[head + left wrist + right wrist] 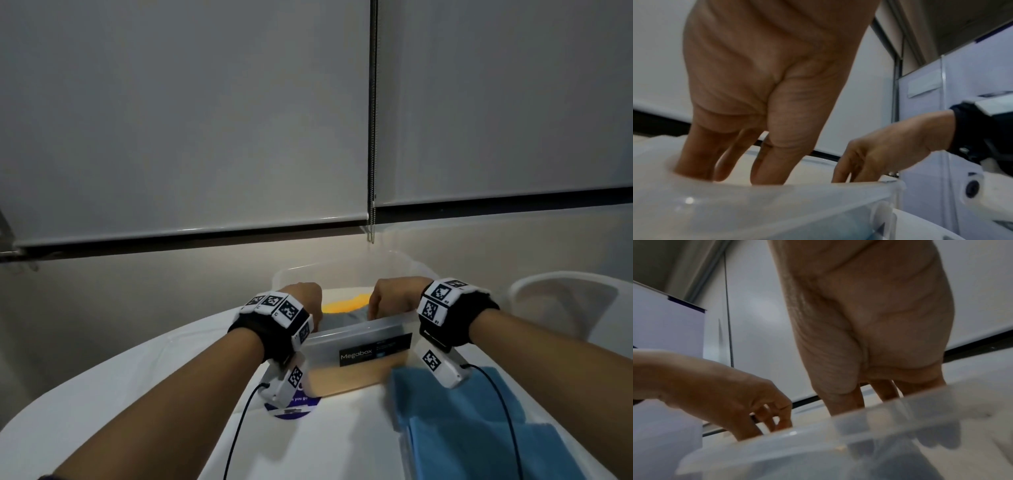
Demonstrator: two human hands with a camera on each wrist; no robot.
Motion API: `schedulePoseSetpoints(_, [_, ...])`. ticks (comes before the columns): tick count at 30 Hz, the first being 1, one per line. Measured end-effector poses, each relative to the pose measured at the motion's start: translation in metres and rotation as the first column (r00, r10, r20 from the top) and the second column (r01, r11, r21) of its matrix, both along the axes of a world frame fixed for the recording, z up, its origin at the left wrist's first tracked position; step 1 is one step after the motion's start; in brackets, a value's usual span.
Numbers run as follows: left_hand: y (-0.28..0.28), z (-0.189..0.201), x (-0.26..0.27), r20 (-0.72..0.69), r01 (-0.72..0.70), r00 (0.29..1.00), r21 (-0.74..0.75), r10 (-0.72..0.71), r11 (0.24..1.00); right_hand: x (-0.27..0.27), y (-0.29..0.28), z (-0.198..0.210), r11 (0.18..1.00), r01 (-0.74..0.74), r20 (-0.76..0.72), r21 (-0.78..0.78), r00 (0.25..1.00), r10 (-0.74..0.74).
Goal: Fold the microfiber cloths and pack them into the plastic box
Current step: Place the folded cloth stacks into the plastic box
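The plastic box (356, 353) is sitting at table centre (a grey cloth (342, 317) over a yellow one (346, 301) inside), both hands, left (305, 298) and right (397, 294), reaching in with straight fingers, gripping nothing, blue cloths (479, 421) lying at four o'clock.

The box (356, 356) is translucent, frosted plastic, smooth with a faint sheen, and carries a matt black paper label (375, 350). The cloths (479, 428) beside it are blue, soft and matt; inside the box lie a yellow cloth (346, 303) and a grey cloth (342, 320), both dull. The table (171, 394) is smooth, white and slightly glossy. The blinds (185, 120) look like matt grey fabric.
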State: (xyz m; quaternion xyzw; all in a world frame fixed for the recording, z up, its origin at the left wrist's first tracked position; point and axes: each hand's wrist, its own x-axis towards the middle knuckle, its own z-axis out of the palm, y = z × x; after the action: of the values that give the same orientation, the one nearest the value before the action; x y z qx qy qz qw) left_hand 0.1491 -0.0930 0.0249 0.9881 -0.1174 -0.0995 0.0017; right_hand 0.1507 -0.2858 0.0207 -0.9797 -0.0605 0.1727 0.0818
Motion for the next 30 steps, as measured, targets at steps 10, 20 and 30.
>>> schedulePoseSetpoints(10, [-0.014,0.005,-0.011,-0.101,0.067,0.993,-0.006,-0.067,0.998,-0.006,0.003,-0.005,0.998,-0.043,0.029,0.056,0.999,0.041])
schedulePoseSetpoints(20, [-0.028,0.032,-0.026,-0.003,0.075,0.997,-0.272,-0.079,0.959,-0.044,-0.032,0.036,0.904,0.007,0.117,0.428,0.991,-0.063])
schedulePoseSetpoints(30, [-0.12,-0.013,-0.097,-0.056,0.332,0.916,-0.449,-0.397,0.83,-0.128,-0.122,-0.001,0.909,0.083,-0.006,0.408,0.996,-0.088])
